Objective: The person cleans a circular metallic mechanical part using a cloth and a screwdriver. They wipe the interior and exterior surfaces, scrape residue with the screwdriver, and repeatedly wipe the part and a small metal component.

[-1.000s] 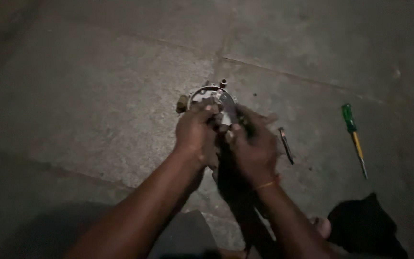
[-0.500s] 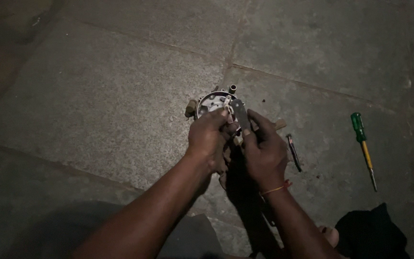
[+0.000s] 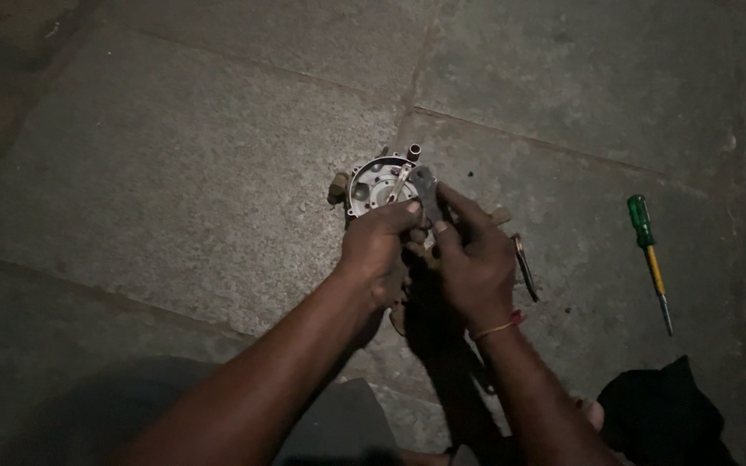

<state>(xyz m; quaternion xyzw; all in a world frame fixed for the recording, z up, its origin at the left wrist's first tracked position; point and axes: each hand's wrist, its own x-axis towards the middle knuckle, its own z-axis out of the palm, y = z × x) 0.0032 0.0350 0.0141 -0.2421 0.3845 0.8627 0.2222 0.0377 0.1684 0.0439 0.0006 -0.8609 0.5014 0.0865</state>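
Stone floor (image 3: 174, 173), grey slabs with seams. Round metal housing (image 3: 379, 184), open face up, resting on the floor just ahead of my hands, small brass fitting on its left edge. My left hand (image 3: 379, 246), grip closed on the housing's near rim. My right hand (image 3: 474, 259), grip pinched on a flat grey metal piece (image 3: 426, 195) held over the housing's right edge. Thin metal tool (image 3: 526, 269) on the floor beside my right hand. Green-handled screwdriver (image 3: 648, 255), well apart to the right. Black cloth (image 3: 662, 414), lower right.
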